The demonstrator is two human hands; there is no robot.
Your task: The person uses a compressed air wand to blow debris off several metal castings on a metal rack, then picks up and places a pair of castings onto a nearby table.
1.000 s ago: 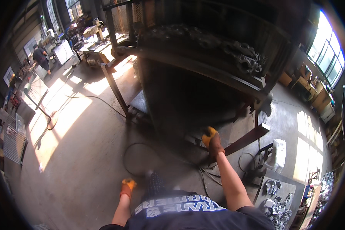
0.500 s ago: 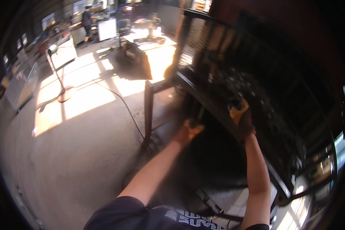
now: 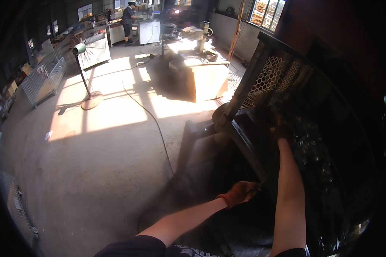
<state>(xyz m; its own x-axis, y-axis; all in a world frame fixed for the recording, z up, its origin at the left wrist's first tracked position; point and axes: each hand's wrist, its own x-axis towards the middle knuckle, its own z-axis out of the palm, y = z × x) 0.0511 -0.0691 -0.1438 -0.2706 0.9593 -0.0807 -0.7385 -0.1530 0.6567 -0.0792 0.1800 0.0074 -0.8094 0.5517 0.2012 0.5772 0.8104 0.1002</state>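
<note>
My left hand (image 3: pixel 241 194), in an orange-red work glove, is closed at the near edge of a dark metal frame (image 3: pixel 249 150). A thin, dark greenish thing (image 3: pixel 260 184) sticks out past its fingers; its kind is unclear. My right hand (image 3: pixel 281 132), also gloved, reaches over the frame into a deep, shadowed metal bin or drum. Its fingers are lost in the dark. Beside it lies a heap of small shiny metal pieces (image 3: pixel 312 143), too dim to identify. A panel of honeycomb mesh (image 3: pixel 272 77) closes the bin's far end.
A frame leg (image 3: pixel 186 147) stands on the concrete floor, with a cable (image 3: pixel 155 122) running near it. Farther off are a sunlit table (image 3: pixel 208 79), a pedestal fan (image 3: pixel 80 49), wire cages (image 3: pixel 47 79) and a person (image 3: pixel 128 20) beside a white cabinet (image 3: pixel 149 32).
The view has swung, so the background now sits farther right. My right hand has gone farther along into the bin. My left hand has come nearer the frame's edge.
</note>
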